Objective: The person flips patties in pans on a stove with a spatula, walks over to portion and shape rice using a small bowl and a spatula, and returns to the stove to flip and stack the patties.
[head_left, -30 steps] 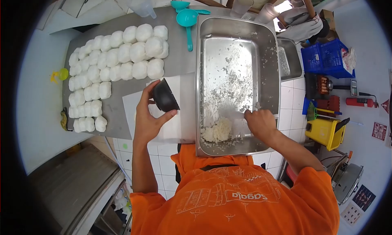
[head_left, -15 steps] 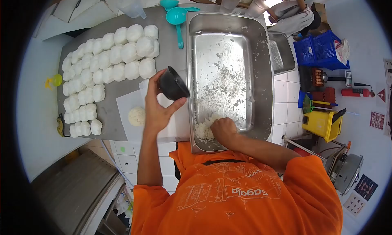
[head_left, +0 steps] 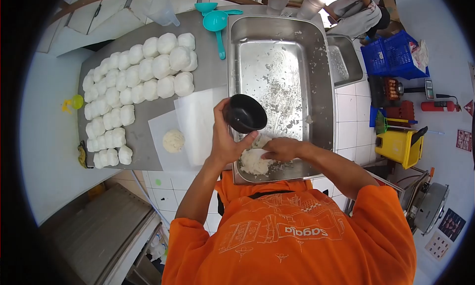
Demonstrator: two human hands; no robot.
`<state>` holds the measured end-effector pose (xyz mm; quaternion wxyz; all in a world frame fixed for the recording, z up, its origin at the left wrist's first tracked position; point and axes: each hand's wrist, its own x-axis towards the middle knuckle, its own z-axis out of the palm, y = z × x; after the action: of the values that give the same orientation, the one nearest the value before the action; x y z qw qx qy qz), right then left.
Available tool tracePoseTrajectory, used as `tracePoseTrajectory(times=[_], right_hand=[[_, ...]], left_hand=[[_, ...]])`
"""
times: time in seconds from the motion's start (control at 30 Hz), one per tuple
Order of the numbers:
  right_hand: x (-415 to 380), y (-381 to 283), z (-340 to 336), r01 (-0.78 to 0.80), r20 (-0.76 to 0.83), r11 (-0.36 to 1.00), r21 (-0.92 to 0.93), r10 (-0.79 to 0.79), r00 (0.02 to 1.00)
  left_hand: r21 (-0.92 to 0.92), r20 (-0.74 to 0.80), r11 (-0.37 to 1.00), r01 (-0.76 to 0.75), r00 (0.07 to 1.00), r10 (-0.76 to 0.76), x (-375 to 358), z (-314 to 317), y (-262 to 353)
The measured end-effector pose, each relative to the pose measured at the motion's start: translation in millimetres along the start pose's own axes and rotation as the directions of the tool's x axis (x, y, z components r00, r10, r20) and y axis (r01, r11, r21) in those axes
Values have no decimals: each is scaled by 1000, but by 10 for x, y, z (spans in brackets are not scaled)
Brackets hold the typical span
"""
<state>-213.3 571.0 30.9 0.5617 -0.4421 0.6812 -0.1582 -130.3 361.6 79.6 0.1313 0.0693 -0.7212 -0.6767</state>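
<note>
Your left hand [head_left: 228, 141] grips a small black bowl [head_left: 246, 113], thumb on one side and fingers wrapped round the other, and holds it tilted over the near left part of the steel tray [head_left: 321, 62]. Your right hand [head_left: 278, 149] lies low in the tray's near end, fingers curled loosely on the heap of cooked rice [head_left: 253, 161]; whether it has a portion closed in the palm I cannot tell.

To do this well, I judge that you should bring the bowl's mouth close above the heap so the rice has little way to drop, gather with cupped fingers from the heap's edge, and press it in evenly so the mound comes out the same as the others. Keep the bowl inside the tray's rim so stray grains fall back in.

The tray is nearly spent: only that heap at the near end and scattered grains stuck over its floor. The bowl's inside is turned away, so its fill is hidden. Left of the tray, one rice mound [head_left: 173, 141] sits on a white paper sheet [head_left: 198, 121]. Farther left of the tray, wrapped white parcels [head_left: 133, 87] lie in rows. At the tray's far left corner lie two teal scoops [head_left: 215, 22], seemingly empty.
</note>
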Motion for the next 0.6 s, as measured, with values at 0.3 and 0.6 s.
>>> tracePoseTrajectory(times=[0.3, 0.6], right_hand=[[-1120, -293, -424, 29, -492, 961, 275, 114, 863], [-994, -432, 180, -211, -909, 963, -166, -67, 411]], left_hand=[[504, 184, 842, 191, 929, -321, -255, -172, 714], [324, 88, 908, 266, 947, -309, -211, 640, 464]])
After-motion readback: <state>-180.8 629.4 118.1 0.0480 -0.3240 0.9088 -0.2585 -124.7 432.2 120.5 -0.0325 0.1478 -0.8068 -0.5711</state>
